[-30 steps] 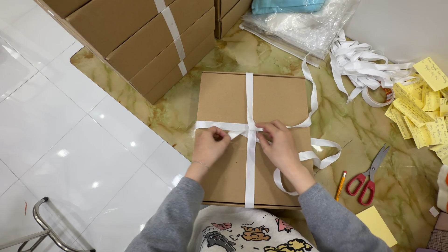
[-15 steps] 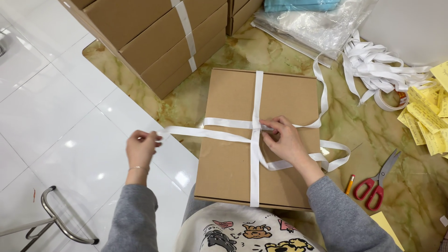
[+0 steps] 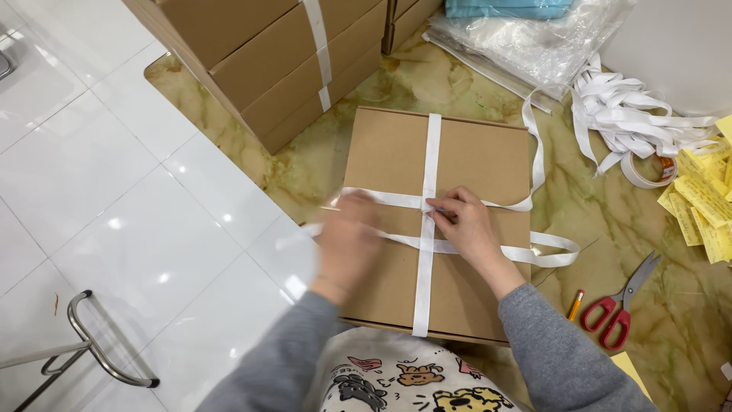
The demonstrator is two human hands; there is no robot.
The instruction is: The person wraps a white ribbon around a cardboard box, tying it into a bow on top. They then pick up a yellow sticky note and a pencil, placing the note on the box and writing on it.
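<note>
The white ribbon [image 3: 429,221] already crosses the flat cardboard box [image 3: 396,152] lengthwise and sideways, the box lying on the marbled tabletop [image 3: 610,206] — the wrap is on, but no knot or bow shows yet, loose tails trailing right. The right hand [image 3: 463,225] pinches the ribbon at the crossing. The left hand [image 3: 347,236] is blurred over the box; whether it grips a strand I cannot tell. Half a second back it was out left, off the box — now it is in. Red scissors [image 3: 614,309] lie nearby.
</note>
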